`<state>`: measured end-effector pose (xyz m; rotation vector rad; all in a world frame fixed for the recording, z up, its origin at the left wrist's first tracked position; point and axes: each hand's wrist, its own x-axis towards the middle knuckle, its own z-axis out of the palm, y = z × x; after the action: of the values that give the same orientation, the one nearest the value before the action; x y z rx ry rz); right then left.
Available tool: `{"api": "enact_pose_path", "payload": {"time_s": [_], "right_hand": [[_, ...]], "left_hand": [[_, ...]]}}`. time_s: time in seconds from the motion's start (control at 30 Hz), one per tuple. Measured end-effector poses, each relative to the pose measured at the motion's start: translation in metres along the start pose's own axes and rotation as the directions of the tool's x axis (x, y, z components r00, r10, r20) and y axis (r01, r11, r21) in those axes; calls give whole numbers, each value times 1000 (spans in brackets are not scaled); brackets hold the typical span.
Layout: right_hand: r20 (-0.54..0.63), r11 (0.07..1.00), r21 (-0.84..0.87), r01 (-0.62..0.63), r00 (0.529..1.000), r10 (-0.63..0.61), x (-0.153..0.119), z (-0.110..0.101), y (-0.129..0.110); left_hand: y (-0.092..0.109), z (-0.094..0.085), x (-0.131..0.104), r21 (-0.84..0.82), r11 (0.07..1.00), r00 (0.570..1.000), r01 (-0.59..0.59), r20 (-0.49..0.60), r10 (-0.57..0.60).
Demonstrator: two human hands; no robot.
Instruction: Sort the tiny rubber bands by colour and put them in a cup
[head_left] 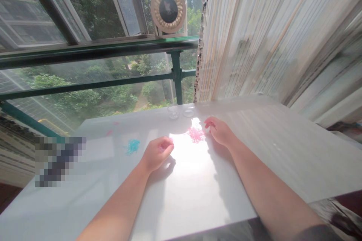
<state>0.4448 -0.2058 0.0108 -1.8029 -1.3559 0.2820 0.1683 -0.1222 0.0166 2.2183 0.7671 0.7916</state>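
My left hand (157, 154) is closed just above the white table, left of the bright sunlit patch. Bits of pink show among its curled fingers, like the strands on the table. A loose pile of thin pink strands (196, 134) lies in the sunlight between my hands. Right beside that pile, my right hand (220, 131) has its fingers curled together; whatever they pinch, if anything, is too small to tell. To the left of my left hand sits a tangled pile of thin teal strands (132, 146). A few pink pieces (109, 132) lie farther left.
Toward the back of the white table (195, 203) stand a small clear round container (173, 112) and a clear round lid-like piece (188, 113). A round fan (169, 5) is at the window above a green railing (177, 71). A string curtain (240, 37) hangs at right. A blurred patch covers the left edge.
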Motion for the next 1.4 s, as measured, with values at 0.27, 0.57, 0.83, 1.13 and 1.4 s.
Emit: {"api": "enact_pose_path", "payload": {"time_s": [0.27, 0.57, 0.83, 1.13, 1.4], "right_hand": [[238, 960, 255, 117, 955, -179, -34, 31, -45], [613, 960, 214, 179, 741, -274, -58, 53, -70], [636, 978, 169, 122, 745, -203, -56, 55, -67], [696, 964, 254, -76, 707, -127, -55, 47, -78], [702, 925, 337, -176, 702, -122, -53, 53, -66]], "left_hand": [[3, -7, -1, -13, 1000, 997, 27, -68, -28], [-52, -74, 9, 198, 926, 891, 322, -393, -226], [-139, -143, -3, 241, 656, 601, 715, -692, -400], [-154, -142, 2, 313, 554, 594, 772, -667, -450], [-149, -141, 3, 272, 526, 547, 806, -682, -485]]}}
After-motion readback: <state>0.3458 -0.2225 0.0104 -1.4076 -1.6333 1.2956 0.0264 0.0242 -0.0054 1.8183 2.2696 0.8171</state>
